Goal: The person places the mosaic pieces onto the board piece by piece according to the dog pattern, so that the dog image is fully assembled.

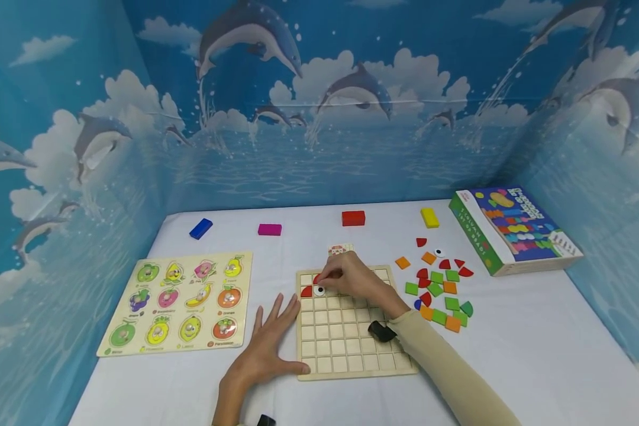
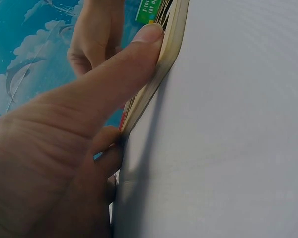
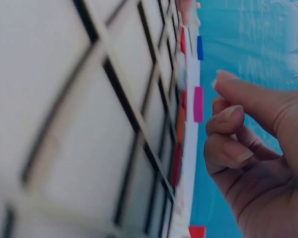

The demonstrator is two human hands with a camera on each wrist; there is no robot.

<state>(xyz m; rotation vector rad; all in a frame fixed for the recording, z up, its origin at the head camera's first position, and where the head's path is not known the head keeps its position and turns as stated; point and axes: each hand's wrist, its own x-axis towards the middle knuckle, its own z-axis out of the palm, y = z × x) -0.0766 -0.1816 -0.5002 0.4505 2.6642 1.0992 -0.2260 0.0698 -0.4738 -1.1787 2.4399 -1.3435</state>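
My left hand [image 1: 266, 349] lies spread at the left side of the wooden grid board [image 1: 357, 376], its thumb on the near-left corner and fingertips by the left edge. Over the board's far-left cells, my right hand [image 1: 351, 278] has its fingers curled, with nothing visible between thumb and fingers in the right wrist view. Just below its fingertips, a white eye disc [image 1: 319, 290] with a black dot sits beside a red quarter-round piece [image 1: 306, 291]. Another red piece [image 1: 316, 278] is partly covered by the fingers. Orange [image 3: 180, 124] and dark red pieces [image 3: 176, 166] show on the board from the right wrist.
Loose green, orange and red pieces [image 1: 438, 299] lie right of the board. A small picture card [image 1: 341, 249] is at its far edge. A fruit puzzle board [image 1: 178, 305] lies left, and a game box [image 1: 513, 228] stands far right. Blue, pink, red [image 1: 354, 218] and yellow blocks line the back.
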